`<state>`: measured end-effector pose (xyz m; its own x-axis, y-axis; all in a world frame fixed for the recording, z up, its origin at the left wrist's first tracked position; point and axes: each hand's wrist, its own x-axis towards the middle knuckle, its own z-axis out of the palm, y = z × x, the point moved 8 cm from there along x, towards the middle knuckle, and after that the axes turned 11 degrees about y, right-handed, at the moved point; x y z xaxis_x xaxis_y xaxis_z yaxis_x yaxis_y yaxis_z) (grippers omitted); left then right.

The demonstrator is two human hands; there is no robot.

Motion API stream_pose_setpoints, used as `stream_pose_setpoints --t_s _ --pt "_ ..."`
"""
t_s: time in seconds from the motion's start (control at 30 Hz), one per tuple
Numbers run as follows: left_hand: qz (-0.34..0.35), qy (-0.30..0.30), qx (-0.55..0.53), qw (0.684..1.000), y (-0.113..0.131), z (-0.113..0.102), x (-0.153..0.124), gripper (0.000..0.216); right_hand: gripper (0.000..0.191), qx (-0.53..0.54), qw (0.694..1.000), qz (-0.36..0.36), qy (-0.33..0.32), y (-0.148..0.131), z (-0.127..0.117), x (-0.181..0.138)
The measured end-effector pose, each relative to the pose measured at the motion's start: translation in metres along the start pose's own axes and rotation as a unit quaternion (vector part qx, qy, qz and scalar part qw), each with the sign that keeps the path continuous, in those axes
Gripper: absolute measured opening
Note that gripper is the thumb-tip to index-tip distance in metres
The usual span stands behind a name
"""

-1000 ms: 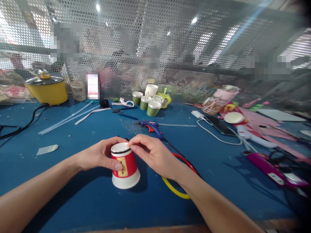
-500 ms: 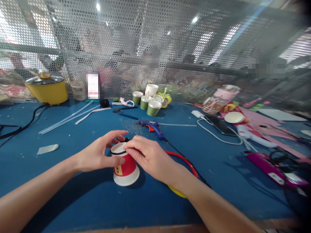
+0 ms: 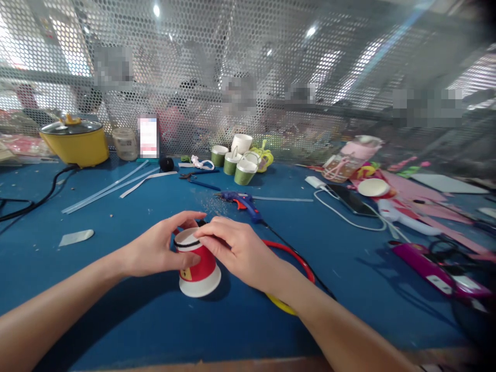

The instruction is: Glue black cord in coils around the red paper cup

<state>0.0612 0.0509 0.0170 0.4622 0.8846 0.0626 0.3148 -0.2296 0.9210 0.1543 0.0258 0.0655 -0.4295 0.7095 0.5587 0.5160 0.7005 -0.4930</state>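
Note:
An upside-down red and white paper cup (image 3: pixel 198 269) stands on the blue table (image 3: pixel 155 320), tilted a little. A thin black band runs round its upturned base. My left hand (image 3: pixel 157 249) grips the cup's side with the thumb on the red wall and the fingers curled over the far side. My right hand (image 3: pixel 232 250) rests on the base rim, fingertips pressed on the black band. A red and yellow ring (image 3: pixel 294 281) lies partly under my right wrist.
A blue glue gun (image 3: pixel 242 200) lies just behind the cup. Green paper cups (image 3: pixel 236 165) stand farther back. A yellow pot (image 3: pixel 75 140) sits far left, clear sticks (image 3: pixel 108 187) beside it. A phone with white cable (image 3: pixel 349 199), pink sheets and a purple tool (image 3: pixel 437 271) crowd the right.
The cup has shifted slightly and tilted. My left thumb has come back onto the cup's side. My right fingertips have slid left along the black band.

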Motion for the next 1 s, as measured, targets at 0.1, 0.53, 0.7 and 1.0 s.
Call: stream_pose_setpoints --t_s 0.1,0.53,0.7,1.0 --pt "0.007 -0.008 -0.004 1.000 -0.001 0.000 0.001 0.064 0.016 -0.001 1.000 0.001 0.000 0.002 -0.001 0.000" --pt "0.024 0.003 0.028 0.999 0.004 -0.007 0.000 0.055 0.017 -0.008 1.000 0.014 -0.007 0.002 0.005 -0.002" --pt "0.023 0.016 0.053 0.998 0.005 -0.009 0.000 0.055 0.017 -0.011 1.000 0.008 -0.005 0.000 0.005 -0.001" --pt "0.036 0.011 0.073 0.997 0.008 -0.009 -0.001 0.055 0.018 -0.018 1.000 0.000 -0.001 -0.001 0.003 -0.002"
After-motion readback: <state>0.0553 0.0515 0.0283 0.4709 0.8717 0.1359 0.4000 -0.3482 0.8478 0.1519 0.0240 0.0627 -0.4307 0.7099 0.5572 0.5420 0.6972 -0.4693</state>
